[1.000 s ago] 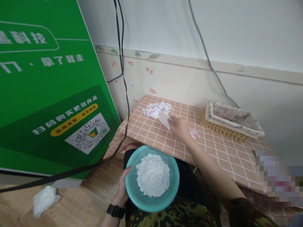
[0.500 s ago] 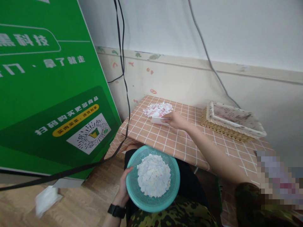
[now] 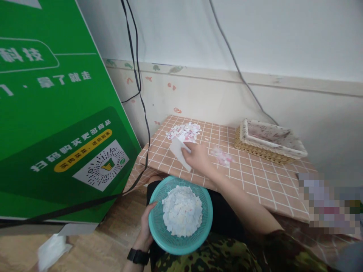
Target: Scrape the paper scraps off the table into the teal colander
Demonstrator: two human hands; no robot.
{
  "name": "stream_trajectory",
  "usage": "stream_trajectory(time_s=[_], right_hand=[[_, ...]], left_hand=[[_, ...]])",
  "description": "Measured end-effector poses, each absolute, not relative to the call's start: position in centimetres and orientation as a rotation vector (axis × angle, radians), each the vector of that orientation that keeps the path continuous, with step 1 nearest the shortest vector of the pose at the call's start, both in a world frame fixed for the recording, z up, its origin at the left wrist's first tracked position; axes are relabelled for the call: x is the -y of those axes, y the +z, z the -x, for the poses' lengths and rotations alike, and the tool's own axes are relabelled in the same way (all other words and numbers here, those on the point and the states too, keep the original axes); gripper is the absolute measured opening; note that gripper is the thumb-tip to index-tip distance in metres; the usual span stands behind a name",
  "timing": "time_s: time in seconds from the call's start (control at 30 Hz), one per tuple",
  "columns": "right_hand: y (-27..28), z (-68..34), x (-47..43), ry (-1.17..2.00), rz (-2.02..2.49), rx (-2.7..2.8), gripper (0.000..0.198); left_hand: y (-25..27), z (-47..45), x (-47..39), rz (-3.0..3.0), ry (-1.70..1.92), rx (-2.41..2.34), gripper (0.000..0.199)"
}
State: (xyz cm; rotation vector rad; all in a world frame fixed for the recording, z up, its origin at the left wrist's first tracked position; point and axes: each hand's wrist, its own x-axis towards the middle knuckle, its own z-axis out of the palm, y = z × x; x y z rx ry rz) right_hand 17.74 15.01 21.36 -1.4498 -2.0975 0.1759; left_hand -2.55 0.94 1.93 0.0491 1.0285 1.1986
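My left hand (image 3: 146,223) grips the left rim of a teal plastic strainer basket (image 3: 208,211) on my lap. Inside it lies a heap of small white paper scraps (image 3: 183,210). Over the table's near edge, my right hand (image 3: 197,156) pinches a flat white card or folded sheet (image 3: 179,152), tilted. Just beyond the card is a pile of white and pink paper scraps (image 3: 184,131). A smaller scatter of pinkish scraps (image 3: 221,156) sits to the right of my right hand.
A wicker basket with a cloth lining (image 3: 269,145) stands at the back right of the checked tablecloth (image 3: 263,185). A green sign panel (image 3: 65,113) fills the left. A black cable (image 3: 146,128) hangs before the table. A white plastic bag (image 3: 53,251) lies on the floor.
My right hand has drawn the white card back from the scrap pile toward the strainer and tilted it. The pinkish scatter, mostly hidden behind my arm before, now shows. My left hand still holds the strainer.
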Motion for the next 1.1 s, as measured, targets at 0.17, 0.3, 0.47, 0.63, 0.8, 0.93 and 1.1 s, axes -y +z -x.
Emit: stream_trajectory(time_s=[0.17,0.3,0.47,0.63,0.8,0.93,1.1], right_hand=[[18.0,-15.1,-14.8,0.291,1.629,1.868,0.027],[16.7,-18.5,-14.1,0.296,1.732,1.683,0.028],[16.5,-24.9,-12.7,0.163,1.777,1.577,0.029],[17.3,-29.5,-11.8,0.091,1.922,1.523,0.032],[19.8,-30.9,-13.2,0.132,1.754,1.662,0.031],[22.4,-29.8,-15.5,0.092,1.667,1.919,0.028],[22.1,-25.8,-16.4,0.063,1.693,1.956,0.025]], left_hand=[[2.5,2.4,-0.9,-0.053,1.199,-1.055,0.011],[2.6,2.5,-0.9,-0.042,1.196,-1.058,0.011],[2.2,2.5,-1.0,-0.05,1.203,-1.035,0.012],[2.2,2.4,-1.1,-0.037,1.228,-1.098,0.01],[1.8,2.6,-1.0,-0.026,1.218,-1.06,0.011],[1.6,2.7,-1.1,-0.039,1.196,-1.059,0.016],[2.0,2.6,-1.2,-0.034,1.207,-1.085,0.014]])
